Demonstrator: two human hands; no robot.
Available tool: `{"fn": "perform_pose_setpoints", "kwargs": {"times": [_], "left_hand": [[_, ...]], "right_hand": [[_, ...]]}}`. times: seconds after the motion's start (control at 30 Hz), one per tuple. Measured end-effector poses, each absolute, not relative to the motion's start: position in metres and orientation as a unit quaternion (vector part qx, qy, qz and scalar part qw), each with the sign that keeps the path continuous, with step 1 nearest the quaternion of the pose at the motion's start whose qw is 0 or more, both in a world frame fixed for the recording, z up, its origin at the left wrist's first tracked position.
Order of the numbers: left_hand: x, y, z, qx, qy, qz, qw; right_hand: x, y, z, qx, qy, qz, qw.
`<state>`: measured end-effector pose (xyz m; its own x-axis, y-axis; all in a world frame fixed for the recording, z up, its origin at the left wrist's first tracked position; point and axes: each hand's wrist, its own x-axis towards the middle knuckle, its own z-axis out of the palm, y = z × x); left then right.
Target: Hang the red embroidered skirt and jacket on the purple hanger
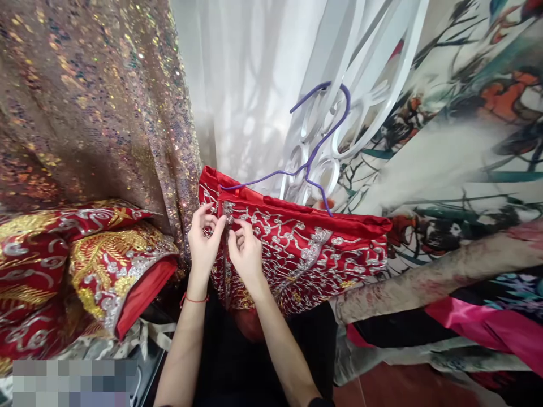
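Together, both hands (224, 246) pinch the red embroidered garment (305, 254), fingers curled.

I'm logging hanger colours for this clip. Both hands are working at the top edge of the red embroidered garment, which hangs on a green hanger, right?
Not quite: the hanger is purple, as the head view shows. Both the left hand and right hand are at the red embroidered garment.

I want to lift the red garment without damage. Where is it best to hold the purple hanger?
Probably the hanger's hook, reached from above: it stands free over the red garment, while the hanger's arms lie inside the cloth. Both hands, left and right, are pinching the embroidery.
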<state>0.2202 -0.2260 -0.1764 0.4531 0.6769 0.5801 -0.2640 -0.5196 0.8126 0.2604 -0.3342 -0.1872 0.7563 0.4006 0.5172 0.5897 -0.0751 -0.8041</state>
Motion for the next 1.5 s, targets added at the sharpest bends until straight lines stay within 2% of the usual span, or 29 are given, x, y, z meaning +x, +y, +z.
{"fn": "perform_pose_setpoints", "kwargs": {"times": [0.1, 0.23, 0.37, 0.43, 0.53, 0.67, 0.77, 0.87, 1.1, 1.23, 1.33, 1.5], "left_hand": [[0.215, -0.218, -0.171, 0.739, 0.124, 0.481, 0.454], [0.195, -0.225, -0.159, 0.766, 0.090, 0.443, 0.457], [0.172, -0.240, -0.155, 0.765, 0.133, 0.442, 0.449], [0.163, -0.247, -0.156, 0.772, 0.173, 0.448, 0.417], [0.153, -0.253, -0.156, 0.773, 0.211, 0.478, 0.361], [0.147, -0.258, -0.151, 0.759, 0.185, 0.543, 0.308], [0.147, -0.262, -0.150, 0.771, 0.151, 0.510, 0.351], [0.149, -0.264, -0.160, 0.774, 0.192, 0.444, 0.408], [0.156, -0.257, -0.194, 0.672, 0.303, 0.414, 0.534], [0.162, -0.258, -0.194, 0.604, 0.262, 0.412, 0.630], [0.165, -0.262, -0.189, 0.586, 0.190, 0.406, 0.675], [0.166, -0.261, -0.189, 0.615, 0.189, 0.386, 0.661]], "right_hand": [[0.262, -0.322, -0.183, -0.703, -0.332, 0.035, 0.628], [0.257, -0.330, -0.180, -0.580, -0.352, 0.221, 0.700], [0.250, -0.348, -0.183, -0.531, -0.365, 0.295, 0.706], [0.248, -0.356, -0.186, -0.571, -0.370, 0.252, 0.688], [0.247, -0.365, -0.189, -0.656, -0.363, 0.110, 0.653], [0.244, -0.367, -0.190, -0.706, -0.335, -0.007, 0.624], [0.237, -0.360, -0.190, -0.714, -0.331, 0.032, 0.617], [0.229, -0.350, -0.189, -0.701, -0.357, 0.082, 0.613], [0.219, -0.343, -0.186, -0.726, -0.408, 0.068, 0.550], [0.219, -0.343, -0.182, -0.753, -0.391, 0.068, 0.525], [0.222, -0.344, -0.180, -0.746, -0.386, 0.077, 0.537], [0.226, -0.344, -0.181, -0.699, -0.379, 0.100, 0.598]]}}
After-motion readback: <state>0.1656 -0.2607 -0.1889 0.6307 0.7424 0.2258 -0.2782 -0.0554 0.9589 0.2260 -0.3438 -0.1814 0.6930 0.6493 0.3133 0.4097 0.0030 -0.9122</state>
